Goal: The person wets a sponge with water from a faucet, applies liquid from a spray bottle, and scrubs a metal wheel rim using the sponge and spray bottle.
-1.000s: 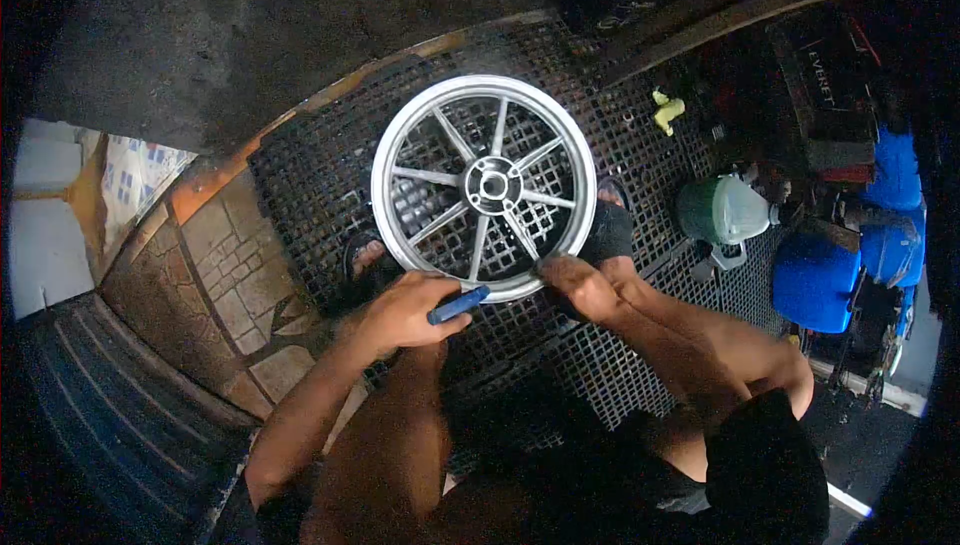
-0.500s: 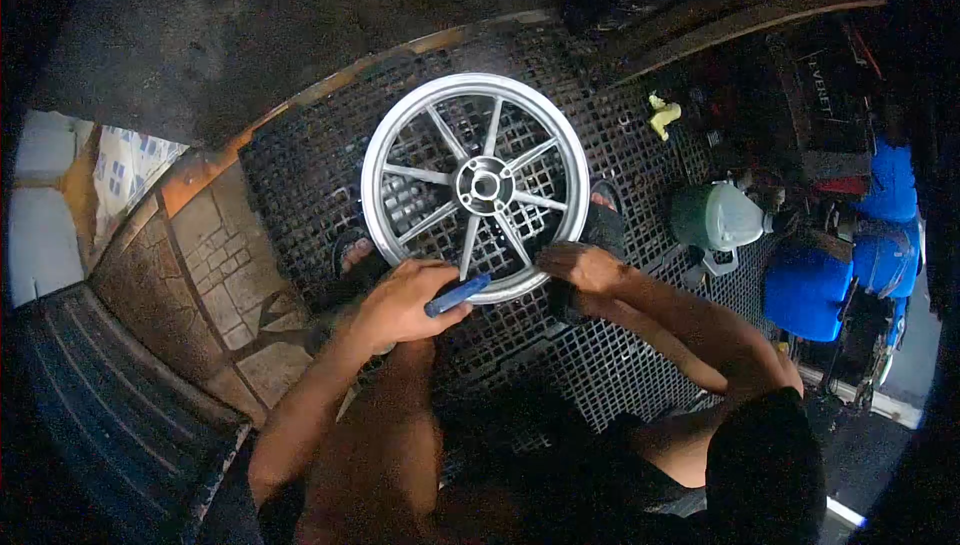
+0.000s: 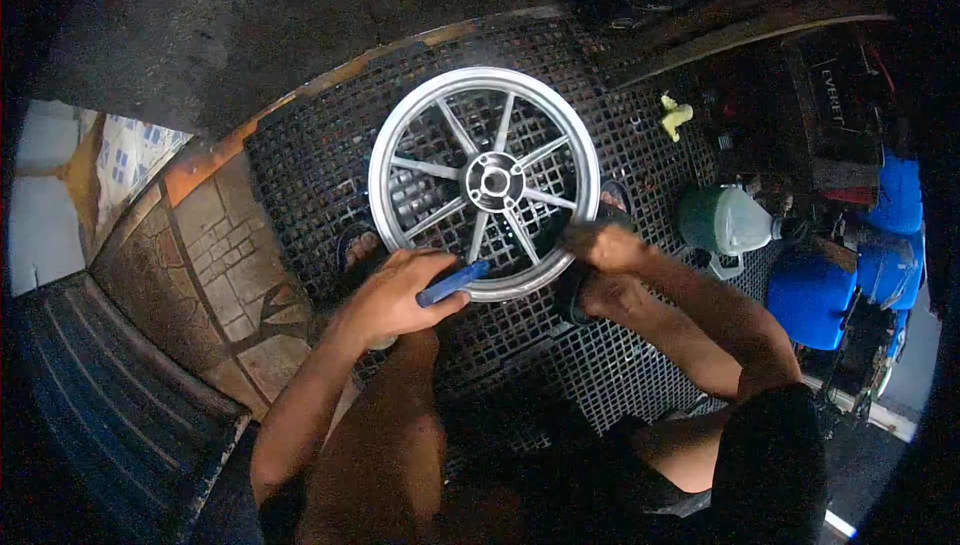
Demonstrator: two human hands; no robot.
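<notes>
A silver spoked wheel rim [image 3: 384, 195] rests between my feet on a dark grid mat, its hub facing up. My left hand [image 3: 395, 295] is closed around a blue oblong object [image 3: 452, 284] at the wheel's lower-left edge. The object's exact kind does not show. At the lower-right edge of the wheel is my right hand [image 3: 610, 248], blurred, with its fingers curled at the rim. Something dark shows at those fingertips, too smeared to name.
The grid mat [image 3: 300, 165] lies under the wheel and my feet. To the right are a yellow-green object [image 3: 676, 117], a clear jug of greenish liquid [image 3: 725, 220] and blue containers [image 3: 810, 290]. Stone-patterned flooring [image 3: 215, 255] and a dark ribbed surface [image 3: 120, 415] lie left.
My right hand has moved up and to the right along the rim. The wheel appears slightly farther right in view. My left hand still holds the blue object.
</notes>
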